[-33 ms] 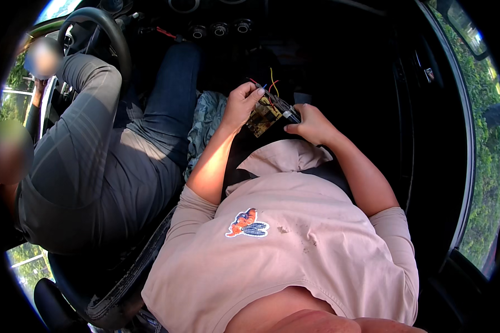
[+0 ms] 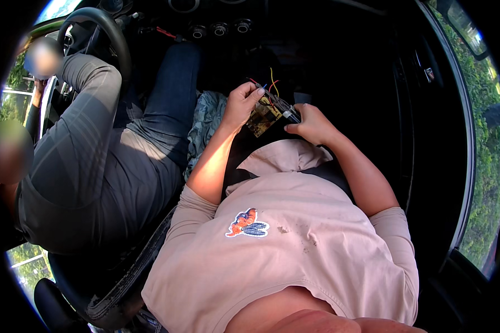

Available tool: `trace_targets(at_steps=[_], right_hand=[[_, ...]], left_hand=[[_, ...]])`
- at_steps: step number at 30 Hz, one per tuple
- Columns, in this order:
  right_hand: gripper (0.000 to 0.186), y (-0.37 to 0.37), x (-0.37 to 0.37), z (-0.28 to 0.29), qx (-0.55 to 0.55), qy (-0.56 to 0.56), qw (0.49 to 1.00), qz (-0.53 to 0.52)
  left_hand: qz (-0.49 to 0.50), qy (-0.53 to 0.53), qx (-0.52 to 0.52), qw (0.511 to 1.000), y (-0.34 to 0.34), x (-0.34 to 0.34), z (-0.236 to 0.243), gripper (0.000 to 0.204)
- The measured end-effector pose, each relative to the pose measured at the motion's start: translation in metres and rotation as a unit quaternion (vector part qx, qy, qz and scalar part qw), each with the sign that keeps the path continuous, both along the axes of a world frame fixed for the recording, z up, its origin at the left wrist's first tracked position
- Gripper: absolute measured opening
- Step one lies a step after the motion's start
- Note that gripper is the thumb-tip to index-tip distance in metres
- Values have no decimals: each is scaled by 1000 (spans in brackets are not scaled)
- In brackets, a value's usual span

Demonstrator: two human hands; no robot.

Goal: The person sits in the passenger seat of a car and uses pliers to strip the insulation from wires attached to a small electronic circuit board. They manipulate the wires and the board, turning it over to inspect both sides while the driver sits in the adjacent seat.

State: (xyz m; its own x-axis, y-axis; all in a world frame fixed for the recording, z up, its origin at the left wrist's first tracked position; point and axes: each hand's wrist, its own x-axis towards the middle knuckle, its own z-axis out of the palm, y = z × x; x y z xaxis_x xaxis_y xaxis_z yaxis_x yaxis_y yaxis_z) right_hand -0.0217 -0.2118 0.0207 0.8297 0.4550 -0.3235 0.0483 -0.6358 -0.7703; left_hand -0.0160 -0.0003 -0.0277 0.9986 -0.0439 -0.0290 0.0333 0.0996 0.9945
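A yellowish-brown circuit board (image 2: 265, 120) is held up over my lap, tilted, with dark parts along its upper right side. Thin wires (image 2: 273, 77) in yellow, red and blue stick up from its far end. The thumb and forefinger of my left hand (image 2: 240, 106) are closed at the board's upper left corner, by the wires; whether they pinch a wire or the edge itself is hard to see. My right hand (image 2: 314, 124) grips the right end, its thumb below a dark cylindrical part (image 2: 290, 115) and its fingers mostly hidden behind.
I sit in a vehicle's passenger seat. To my left is a person in a grey long-sleeved top (image 2: 89, 166), near the steering wheel (image 2: 122, 41). Camouflage-patterned cloth (image 2: 205, 119) lies between us. Dashboard knobs (image 2: 219, 29) are ahead, and a door window (image 2: 466, 139) is to my right.
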Motion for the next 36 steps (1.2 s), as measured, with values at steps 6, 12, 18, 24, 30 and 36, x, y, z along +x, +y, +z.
trace_targets(at_steps=[6,12,18,24,30,36], right_hand=[[26,-3,2,-10,15,-60,996,-72],[25,-14,15,-13,377,260,862,-217],[23,-11,14,-18,341,227,896,-171],[39,-24,21,-9,184,113,966,-142],[77,-49,21,27,-1,-10,993,-116],[79,-89,18,3,-293,-225,927,-67]], left_hand=[[109,-23,65,992,-1,-3,-12,26],[93,0,-48,995,1,-5,-4,21],[94,-5,-12,995,5,-7,3,21],[142,-37,28,989,21,-13,5,22],[163,-25,105,981,42,-20,1,21],[152,23,217,964,58,-25,-3,23]])
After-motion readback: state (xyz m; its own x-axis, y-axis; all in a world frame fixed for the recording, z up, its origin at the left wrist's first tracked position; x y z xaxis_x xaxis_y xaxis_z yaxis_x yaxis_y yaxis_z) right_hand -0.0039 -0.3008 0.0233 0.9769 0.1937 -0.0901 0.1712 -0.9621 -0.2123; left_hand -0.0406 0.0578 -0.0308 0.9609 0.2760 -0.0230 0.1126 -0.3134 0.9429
